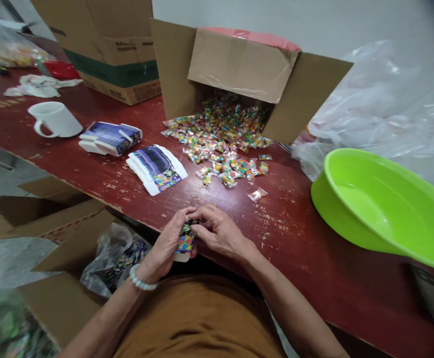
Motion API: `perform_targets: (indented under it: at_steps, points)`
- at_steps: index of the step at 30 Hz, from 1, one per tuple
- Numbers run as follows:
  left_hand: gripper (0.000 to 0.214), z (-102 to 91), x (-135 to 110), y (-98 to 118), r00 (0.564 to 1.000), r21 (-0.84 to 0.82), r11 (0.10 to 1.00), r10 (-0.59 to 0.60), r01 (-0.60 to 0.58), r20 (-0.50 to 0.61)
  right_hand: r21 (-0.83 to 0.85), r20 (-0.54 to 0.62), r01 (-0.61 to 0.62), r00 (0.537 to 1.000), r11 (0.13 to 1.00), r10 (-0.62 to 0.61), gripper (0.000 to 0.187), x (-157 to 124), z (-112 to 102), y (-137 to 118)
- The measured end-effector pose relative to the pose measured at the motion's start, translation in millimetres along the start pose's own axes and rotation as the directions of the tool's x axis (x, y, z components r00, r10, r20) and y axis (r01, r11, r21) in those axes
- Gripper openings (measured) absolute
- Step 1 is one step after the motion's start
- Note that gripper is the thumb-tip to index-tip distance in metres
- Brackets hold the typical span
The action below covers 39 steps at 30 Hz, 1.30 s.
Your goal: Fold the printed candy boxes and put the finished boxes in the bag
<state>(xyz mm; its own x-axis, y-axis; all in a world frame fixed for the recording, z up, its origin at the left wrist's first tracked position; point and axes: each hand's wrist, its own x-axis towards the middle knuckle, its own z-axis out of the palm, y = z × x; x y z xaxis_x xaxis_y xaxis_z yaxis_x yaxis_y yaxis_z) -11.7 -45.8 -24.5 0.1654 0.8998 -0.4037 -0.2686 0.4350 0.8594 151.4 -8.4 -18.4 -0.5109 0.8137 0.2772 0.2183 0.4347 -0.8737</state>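
Scuffed dark-red paint is seen on the long tabletop, which is backed by a pale grey wall. At its near edge, a small black card packet with colourful print and a white lower end is held between the 2 hands: its side is enclosed by the left hand, and its upper end is met by the bent thumb and fingers of the right hand. Whether anything lies inside cannot be told. The step in hand is judged to be work on that upper end, perhaps a flap being folded or parted; for the next move, a steady left hold and light right fingertips would be called for, so that the thin card is not creased.

Beyond the hands, 1 clear-wrapped orange candy is set apart from a multicoloured heap of wrapped candies, spilled from a brown cardboard box. To the left, flat purple-and-white printed cards are stacked near a white mug; to the right, a lime-green plastic basin is placed.
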Motion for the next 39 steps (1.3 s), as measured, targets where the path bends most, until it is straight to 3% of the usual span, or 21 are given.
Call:
perform_targets:
  at_steps: [3, 5, 8, 10, 12, 15, 18, 20, 22, 24, 28, 32, 36, 39]
  points:
    - [0.047, 0.3, -6, 1, 0.995, -0.082, 0.993, -0.074, 0.080, 0.069, -0.127, -0.058, -0.017, 0.998, 0.992, 0.010, 0.019, 0, -23, 16]
    - [0.041, -1.0, -14, 0, 0.986, -0.145, 0.980, -0.122, 0.138, 0.116, -0.243, -0.269, -0.152, 0.959, 0.958, 0.085, 0.023, -3, -52, 32]
    - [0.037, -12.3, -28, -6, 0.970, -0.161, 0.962, -0.199, 0.221, 0.141, -0.426, -0.591, -0.517, 0.781, 0.742, 0.205, 0.039, -12, -98, 59]
    - [0.037, -29.4, -34, -11, 0.961, -0.112, 0.962, -0.230, 0.249, 0.156, -0.387, -0.654, -0.680, 0.679, 0.623, 0.334, 0.045, -19, -119, 74]
    - [0.035, -53.3, -37, -11, 0.959, -0.016, 0.972, -0.227, 0.233, 0.172, -0.325, -0.638, -0.725, 0.642, 0.607, 0.425, 0.038, -24, -129, 85]
    - [0.032, -90.2, -37, 0, 0.955, 0.246, 0.956, -0.214, 0.161, 0.207, -0.245, -0.589, -0.696, 0.660, 0.675, 0.466, 0.028, -25, -128, 91]
    - [0.030, -112.0, -38, 18, 0.913, 0.573, 0.813, -0.309, 0.108, 0.266, -0.124, -0.554, -0.642, 0.677, 0.757, 0.484, 0.031, -19, -117, 82]
    - [0.027, -115.0, -40, 27, 0.898, 0.674, 0.732, -0.357, 0.098, 0.256, -0.010, -0.512, -0.573, 0.707, 0.819, 0.488, 0.034, -14, -103, 66]
    - [0.025, -110.4, -41, 31, 0.904, 0.651, 0.751, -0.349, 0.111, 0.248, 0.178, -0.433, -0.444, 0.766, 0.878, 0.475, 0.034, -10, -83, 43]
    - [0.028, -100.1, -39, 32, 0.921, 0.530, 0.839, -0.295, 0.123, 0.254, 0.380, -0.309, -0.308, 0.846, 0.872, 0.434, 0.031, -8, -57, 17]
    - [0.033, -68.3, -33, 26, 0.964, 0.295, 0.955, -0.093, 0.016, 0.248, 0.555, -0.196, -0.236, 0.895, 0.798, 0.401, 0.028, -1, -6, -19]
    - [0.033, -35.7, -30, 18, 0.960, 0.230, 0.969, 0.020, -0.087, 0.281, 0.476, -0.278, -0.194, 0.892, 0.858, 0.356, 0.026, 3, 17, -27]
    - [0.036, -19.4, -28, 11, 0.958, 0.195, 0.971, 0.079, -0.136, 0.275, 0.269, -0.279, -0.204, 0.919, 0.941, 0.279, 0.009, 0, 16, -27]
    - [0.037, -18.1, -26, 9, 0.956, 0.192, 0.967, 0.111, -0.167, 0.273, 0.183, -0.240, -0.163, 0.949, 0.969, 0.205, 0.009, -4, 8, -24]
